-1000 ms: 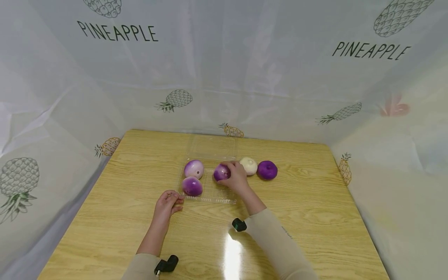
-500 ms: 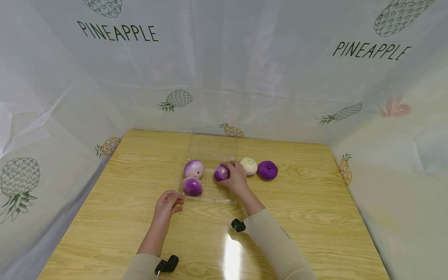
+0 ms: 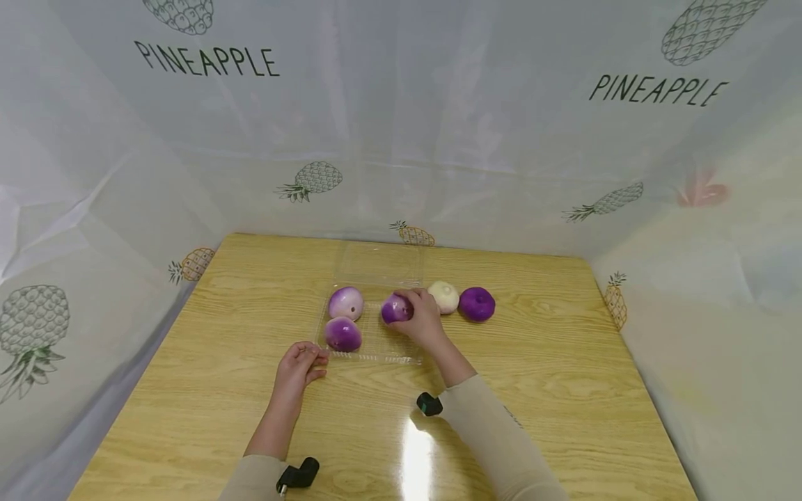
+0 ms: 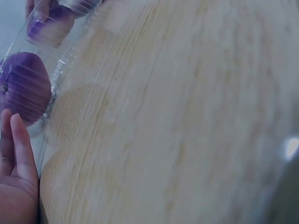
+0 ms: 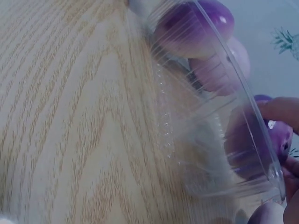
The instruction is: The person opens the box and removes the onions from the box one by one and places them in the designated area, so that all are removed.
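In the head view, my right hand (image 3: 424, 320) grips a purple onion (image 3: 395, 309) between thumb and fingers at the right part of a clear plastic clamshell box (image 3: 376, 358). The right wrist view shows this onion (image 5: 252, 144) partly through the box wall. Two more onions sit in the box's left part: a pale purple-and-white onion (image 3: 346, 303) behind and a darker purple onion (image 3: 342, 335) in front. My left hand (image 3: 297, 369) touches the box's front left corner. Two of its fingers (image 4: 21, 140) lie straight against the box side, near an onion (image 4: 28, 88).
Right of the box stand a white onion (image 3: 444, 298), partly behind my right hand, and a deep purple onion (image 3: 477, 304). The box's clear lid (image 3: 379, 263) lies folded back toward the curtain (image 3: 476, 174). All rest on a wooden table (image 3: 539, 362).
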A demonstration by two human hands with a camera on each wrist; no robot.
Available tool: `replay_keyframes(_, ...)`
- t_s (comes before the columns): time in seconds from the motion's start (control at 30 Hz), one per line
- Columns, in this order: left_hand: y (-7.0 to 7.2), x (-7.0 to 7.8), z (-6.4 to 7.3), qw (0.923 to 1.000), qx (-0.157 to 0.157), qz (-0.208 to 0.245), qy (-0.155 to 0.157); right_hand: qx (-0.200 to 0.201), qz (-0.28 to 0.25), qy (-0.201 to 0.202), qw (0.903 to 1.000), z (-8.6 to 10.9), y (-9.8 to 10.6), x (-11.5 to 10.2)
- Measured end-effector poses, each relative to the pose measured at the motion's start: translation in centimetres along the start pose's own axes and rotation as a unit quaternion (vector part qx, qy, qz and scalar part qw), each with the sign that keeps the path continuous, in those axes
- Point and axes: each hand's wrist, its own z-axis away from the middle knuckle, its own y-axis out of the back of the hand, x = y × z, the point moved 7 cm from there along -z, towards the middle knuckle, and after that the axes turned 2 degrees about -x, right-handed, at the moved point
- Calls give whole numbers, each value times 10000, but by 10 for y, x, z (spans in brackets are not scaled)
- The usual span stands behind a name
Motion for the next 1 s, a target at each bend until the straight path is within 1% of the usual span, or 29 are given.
replay_keyframes(0.13, 0, 0, 1, 10000, 7, -29, 10, -12, -335, -79, 9994, 0, 3, 2)
replay_keyframes(0.27, 0, 1, 1, 10000, 4, -62, -22, 26, -541, -36, 9985, 2, 8, 0)
replay_keyframes(0.4, -1, 1, 1, 10000, -2, -59, -36, 223, -678, 93, 9974, 5, 17, -3)
replay_keyframes(0.53, -1, 1, 0, 10000, 0, -24, -4, 516, -1015, 169, 9933, 10, 28, -5)
replay_keyframes(0.67, 1, 1, 0, 10000, 7, -60, 35, 678, -1407, 134, 9876, 13, 39, -3)
replay_keyframes(0.87, 0, 1, 0, 10000, 9, -54, 22, 915, -1520, 43, 9841, 21, 55, 2)
replay_keyframes(1.0, -1, 1, 0, 10000, 1, -41, 17, 937, -1769, -60, 9797, 26, 63, 6)
